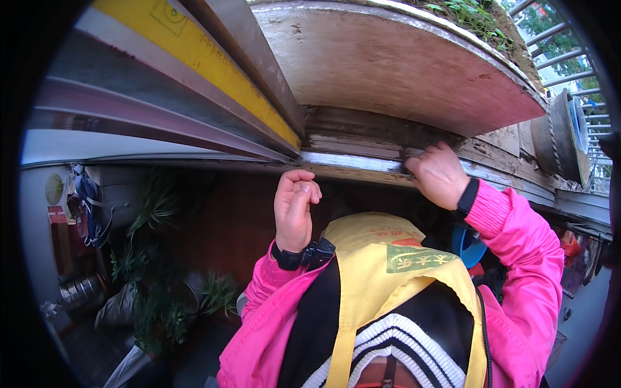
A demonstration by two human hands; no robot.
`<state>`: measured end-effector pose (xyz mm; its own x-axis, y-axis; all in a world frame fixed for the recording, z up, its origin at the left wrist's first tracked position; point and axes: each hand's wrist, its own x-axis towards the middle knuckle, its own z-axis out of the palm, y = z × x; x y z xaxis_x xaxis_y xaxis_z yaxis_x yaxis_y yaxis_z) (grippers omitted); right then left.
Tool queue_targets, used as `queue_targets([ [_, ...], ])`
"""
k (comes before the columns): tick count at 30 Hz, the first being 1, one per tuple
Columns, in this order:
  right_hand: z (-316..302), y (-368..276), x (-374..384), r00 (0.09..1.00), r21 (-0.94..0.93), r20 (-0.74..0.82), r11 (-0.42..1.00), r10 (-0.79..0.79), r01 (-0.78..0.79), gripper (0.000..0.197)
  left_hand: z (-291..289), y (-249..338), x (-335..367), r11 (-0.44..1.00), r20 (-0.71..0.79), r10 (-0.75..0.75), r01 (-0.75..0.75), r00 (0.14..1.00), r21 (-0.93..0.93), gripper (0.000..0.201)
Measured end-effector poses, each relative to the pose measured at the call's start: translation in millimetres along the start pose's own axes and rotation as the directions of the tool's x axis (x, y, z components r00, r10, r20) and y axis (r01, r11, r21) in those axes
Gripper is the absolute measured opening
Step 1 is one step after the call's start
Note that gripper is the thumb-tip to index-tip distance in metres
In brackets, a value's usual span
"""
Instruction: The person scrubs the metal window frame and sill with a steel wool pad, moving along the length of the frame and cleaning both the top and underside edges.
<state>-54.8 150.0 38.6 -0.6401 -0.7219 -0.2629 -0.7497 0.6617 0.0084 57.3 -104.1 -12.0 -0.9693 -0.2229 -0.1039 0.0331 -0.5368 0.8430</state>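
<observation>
1. The right hand [443, 176] reaches down with bent fingers to the window track; a dark patch [407, 157] shows by the fingertips, and whether they grip anything cannot be told.
2. The left hand [294, 213] is raised near the track's inner side, fingers half curled toward the thumb; whether something sits inside them cannot be told.
3. The window track [352, 161], pale and grimy, runs crosswise ahead of the person.
4. Black bands circle both wrists, below pink sleeves [527, 239]; a yellow apron [369, 258] covers the chest.
5. At upper left, sliding frames with a yellow strip [213, 58] slant down to the track.
6. Beyond the track stands a broad pale panel [388, 58], with green plants [469, 14] above it and metal bars [559, 58] at the right.
7. Leafy houseplants [158, 278] stand at lower left.
</observation>
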Motion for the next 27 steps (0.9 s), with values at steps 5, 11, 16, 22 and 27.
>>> queue_targets([
  [5,-23,9,-9,0.999,0.162,-0.028,0.986,-0.043,0.047,0.020,1,-2,5,1.000,0.004,-0.017,0.017,1.000,0.005,0.018],
  [11,-26,-34,74,0.959,0.341,-0.245,0.914,-0.141,0.222,0.027,-3,1,5,1.000,0.017,-0.019,0.019,1.000,0.013,0.017],
  [16,-18,-62,131,0.960,0.305,-0.129,0.911,-0.250,0.279,0.026,-11,6,-3,1.000,-0.029,-0.016,0.017,0.999,0.023,0.015],
  [22,-10,-64,149,0.938,0.141,-0.088,0.928,-0.335,0.345,0.018,-18,5,-6,1.000,-0.051,-0.021,0.022,0.998,0.008,0.015],
  [27,-5,-67,143,0.919,0.005,-0.195,0.936,-0.343,0.351,0.012,-8,6,6,1.000,0.022,-0.015,0.015,1.000,0.007,0.016],
])
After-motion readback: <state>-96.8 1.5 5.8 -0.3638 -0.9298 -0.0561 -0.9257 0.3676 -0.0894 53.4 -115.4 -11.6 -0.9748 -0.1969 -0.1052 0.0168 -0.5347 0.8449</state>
